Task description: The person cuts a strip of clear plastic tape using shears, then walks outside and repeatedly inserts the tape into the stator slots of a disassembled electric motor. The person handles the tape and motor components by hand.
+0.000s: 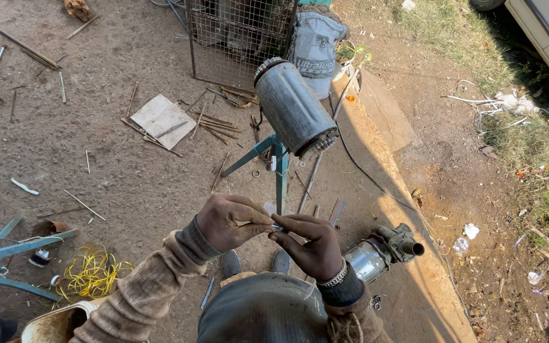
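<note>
Head view, looking down: both hands meet in front of the chest, above the dirt. The left hand [229, 222] curls tight, thumb and fingers pinching a thin pale strip [253, 223]. The right hand [306, 244] closes its fingertips on the same strip's other end, a metal bracelet [333, 275] at its wrist. Just beyond the hands stands a blue stand [280, 171] carrying a tilted grey motor cylinder [293, 108]. A second motor [382, 251] lies near the right wrist; yellow wire [90, 274] coils at left.
</note>
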